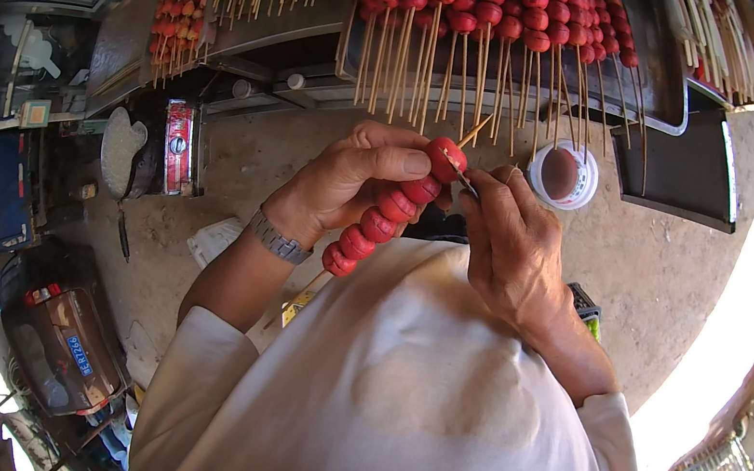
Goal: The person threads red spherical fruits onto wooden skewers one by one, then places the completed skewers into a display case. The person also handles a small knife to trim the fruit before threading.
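Note:
Several round red fruits, likely hawthorns, are threaded on a thin wooden skewer [295, 300] that slants up to the right, its pointed tip showing past the top fruit. My left hand [363, 179] grips this row near its upper end, thumb on the top fruit [444, 159]. Between the thumb and fingers of my right hand [512, 237] is a small, thin metal blade [462, 177], its tip at a slit in that top fruit. The lower fruits [376, 224] have cut lines around them. Most of the blade's handle is hidden by my right fingers.
A metal tray [672, 122] ahead holds many red fruit skewers, their sticks overhanging its edge. Green and red skewers [184, 9] lie further left. A white bucket [563, 175] stands on the floor beyond my right hand. A pan [121, 150] is beside a red gas stove [178, 146] at left.

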{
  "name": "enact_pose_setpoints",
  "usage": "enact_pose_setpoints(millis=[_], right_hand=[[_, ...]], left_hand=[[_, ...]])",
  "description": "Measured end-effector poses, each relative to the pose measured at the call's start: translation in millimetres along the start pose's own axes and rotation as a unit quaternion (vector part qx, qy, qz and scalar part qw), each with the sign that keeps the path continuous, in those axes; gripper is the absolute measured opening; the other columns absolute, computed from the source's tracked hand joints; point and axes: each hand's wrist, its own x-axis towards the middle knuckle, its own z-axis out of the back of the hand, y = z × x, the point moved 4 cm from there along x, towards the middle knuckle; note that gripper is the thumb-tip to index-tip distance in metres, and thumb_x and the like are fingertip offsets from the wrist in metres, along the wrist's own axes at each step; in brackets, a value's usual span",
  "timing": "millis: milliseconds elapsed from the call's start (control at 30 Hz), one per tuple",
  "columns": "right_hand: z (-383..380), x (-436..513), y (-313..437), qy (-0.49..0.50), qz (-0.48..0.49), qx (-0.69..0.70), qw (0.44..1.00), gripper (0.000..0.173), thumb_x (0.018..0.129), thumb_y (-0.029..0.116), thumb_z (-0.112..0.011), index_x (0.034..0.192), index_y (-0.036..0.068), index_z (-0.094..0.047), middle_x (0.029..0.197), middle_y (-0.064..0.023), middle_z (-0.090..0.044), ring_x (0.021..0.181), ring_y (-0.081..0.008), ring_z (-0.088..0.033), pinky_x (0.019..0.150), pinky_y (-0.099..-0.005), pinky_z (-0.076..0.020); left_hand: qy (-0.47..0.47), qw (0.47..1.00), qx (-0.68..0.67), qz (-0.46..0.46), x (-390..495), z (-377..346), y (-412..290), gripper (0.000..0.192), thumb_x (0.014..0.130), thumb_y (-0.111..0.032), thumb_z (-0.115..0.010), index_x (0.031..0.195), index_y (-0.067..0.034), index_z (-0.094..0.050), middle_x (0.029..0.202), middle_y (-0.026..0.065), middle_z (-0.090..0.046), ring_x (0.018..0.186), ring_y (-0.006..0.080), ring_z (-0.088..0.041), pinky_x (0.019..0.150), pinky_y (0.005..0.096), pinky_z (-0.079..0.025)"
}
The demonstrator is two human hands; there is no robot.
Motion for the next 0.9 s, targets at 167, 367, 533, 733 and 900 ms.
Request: enact_pose_setpoints(millis=[167, 367, 533, 733, 900], right_hand=[[0.5, -1.8, 0.1, -0.015, -0.007, -0.003, 1.000, 0.019, 0.089, -0.009, -0.059, 0.108, -0.007, -0.059, 0.082, -0.0186, -0.054, 0.068, -0.0377, -0.055, 0.058, -0.0440, -0.0452], [-0.7, -4.5, -4.3, 0.002, 0.000, -0.021, 1.000, 0.017, 0.088, -0.009, -0.059, 0.104, -0.005, -0.058, 0.081, -0.0189, -0.053, 0.066, -0.0387, -0.054, 0.058, -0.0456, -0.0440], [-9.8, -12.2, -16.0, -0.003, -0.046, -0.043, 0.998, 0.021, 0.086, -0.010, -0.060, 0.106, -0.004, -0.058, 0.082, -0.0190, -0.053, 0.067, -0.0395, -0.053, 0.058, -0.0460, -0.0437], [-1.1, -11.8, -17.8, -0.016, -0.035, -0.007, 0.999, 0.018, 0.087, -0.009, -0.059, 0.105, -0.004, -0.058, 0.083, -0.0182, -0.053, 0.068, -0.0389, -0.054, 0.059, -0.0453, -0.0445], [4.6, -11.5, -17.6, 0.006, -0.029, -0.005, 1.000, 0.017, 0.088, -0.008, -0.060, 0.104, -0.004, -0.057, 0.083, -0.0178, -0.053, 0.067, -0.0386, -0.054, 0.059, -0.0456, -0.0445]], left_hand=[[-0.015, 1.000, -0.007, -0.007, -0.5, -6.7, -1.8, 0.033, 0.094, -0.020, -0.064, 0.116, 0.004, -0.066, 0.085, 0.0109, -0.066, 0.057, 0.0094, -0.053, 0.047, 0.0225, -0.044], [-0.079, 0.989, 0.121, -0.028, -0.6, -17.7, -6.3, 0.027, 0.091, -0.018, -0.070, 0.110, 0.001, -0.071, 0.082, 0.0046, -0.065, 0.059, 0.0049, -0.053, 0.047, 0.0207, -0.041], [-0.135, 0.879, 0.406, -0.209, -0.1, -32.6, -15.2, 0.025, 0.091, -0.017, -0.073, 0.110, 0.000, -0.072, 0.082, 0.0031, -0.065, 0.064, 0.0035, -0.055, 0.050, 0.0198, -0.044], [-0.074, 0.997, 0.031, 0.006, 5.0, -22.8, 2.7, 0.036, 0.096, -0.029, -0.069, 0.114, 0.002, -0.069, 0.088, 0.0063, -0.066, 0.075, 0.0132, -0.064, 0.056, 0.0263, -0.052], [-0.040, 0.998, 0.040, 0.018, 6.0, -18.4, 6.6, 0.038, 0.097, -0.030, -0.067, 0.114, 0.004, -0.068, 0.088, 0.0067, -0.066, 0.068, 0.0105, -0.063, 0.053, 0.0236, -0.050]])
